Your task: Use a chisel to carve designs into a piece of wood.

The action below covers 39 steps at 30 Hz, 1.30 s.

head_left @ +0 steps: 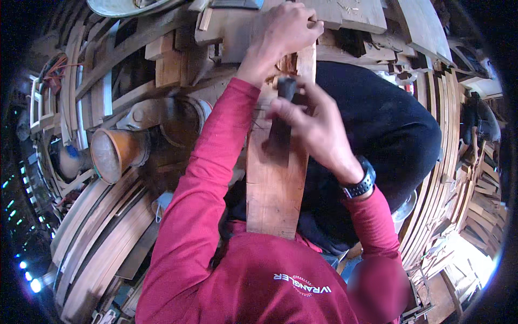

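Note:
A long wooden board (275,202) runs away from my chest, with a rough, chipped patch (287,63) near its far part. My left hand (288,32) is closed in a fist over the far end of the board, and whatever its fingers hold is hidden. Nearer to me, my right hand (324,121) is smeared by motion above the board. Its thumb and fingers curl round a dark tool (279,132), whose exact kind the blur hides. My dark-clad leg (372,116) lies bent along the board's right side.
Beyond the board is a wooden work surface (356,16) of thick slabs. An orange, cone-shaped container (116,154) stands at left. Curved planks (102,232) are stacked at lower left, and long boards (431,167) lie at right. Another person (477,124) is at the far right.

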Tool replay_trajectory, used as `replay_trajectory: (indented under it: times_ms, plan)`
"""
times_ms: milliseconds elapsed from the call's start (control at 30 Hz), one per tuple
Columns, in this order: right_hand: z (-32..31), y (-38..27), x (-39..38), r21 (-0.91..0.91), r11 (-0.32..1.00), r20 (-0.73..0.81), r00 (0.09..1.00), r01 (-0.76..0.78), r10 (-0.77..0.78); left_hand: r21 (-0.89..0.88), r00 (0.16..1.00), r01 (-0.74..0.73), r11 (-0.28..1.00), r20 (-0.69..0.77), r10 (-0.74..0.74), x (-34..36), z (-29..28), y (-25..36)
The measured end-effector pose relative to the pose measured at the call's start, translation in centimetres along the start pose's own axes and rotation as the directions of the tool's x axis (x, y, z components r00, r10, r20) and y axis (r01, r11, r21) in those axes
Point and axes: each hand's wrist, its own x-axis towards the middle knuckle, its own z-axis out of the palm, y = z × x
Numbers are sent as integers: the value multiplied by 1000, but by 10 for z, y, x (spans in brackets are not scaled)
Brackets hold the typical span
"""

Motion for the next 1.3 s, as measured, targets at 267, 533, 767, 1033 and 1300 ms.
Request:
replay_trajectory:
  times_ms: [267, 533, 767, 1033, 1300]
  plan:
    - [-5, -3, 6, -43, 999, -58, 998, -18, 16, 32, 998, -37, 999, -50, 38, -6, 10, -9]
    - [-3, 1, 1, -43, 999, 69, 997, -13, 16, 14, 1000, 0, 1000, -2, 0, -2, 6, -9]
    - [1, 19, -9, -327, 944, 159, 987, 43, 10, -67, 996, -42, 997, -75, 37, -5, 23, -21]
    - [-5, 12, -10, -186, 982, -64, 998, 4, -16, -24, 998, -18, 1000, -66, 16, -4, 23, -16]
    - [-12, -8, -2, -34, 999, -197, 979, 37, -43, -23, 1000, 0, 1000, 27, 1, 7, 17, -18]
